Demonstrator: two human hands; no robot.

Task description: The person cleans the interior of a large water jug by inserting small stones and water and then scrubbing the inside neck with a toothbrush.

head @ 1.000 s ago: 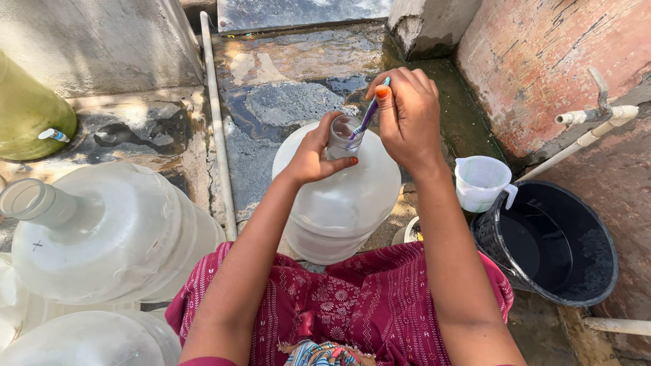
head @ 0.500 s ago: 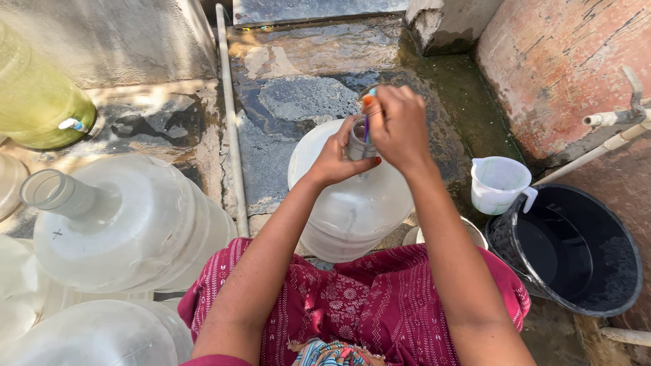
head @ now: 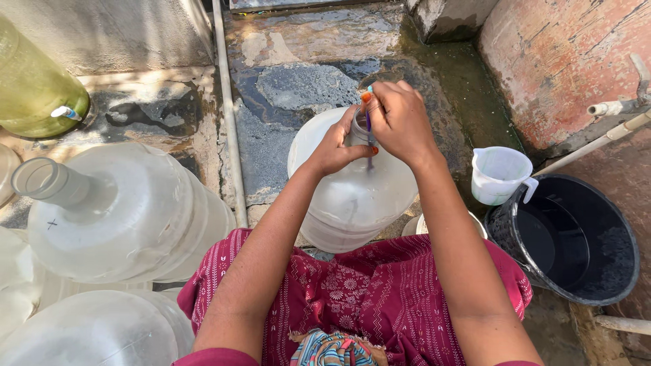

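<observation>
fingers: right hand (head: 400,122) pinches brush handle (head: 368,122) | left hand (head: 336,146) wraps jug neck (head: 357,132)

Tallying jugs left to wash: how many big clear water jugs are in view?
4: one under the hands, one lying at left, one at bottom left, one at the left edge. More may be hidden.

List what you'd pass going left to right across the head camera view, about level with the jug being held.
Green jug → empty clear jug lying on its side → grey pipe → left hand on the held jug's neck → right hand → white measuring cup → black bucket.
</observation>
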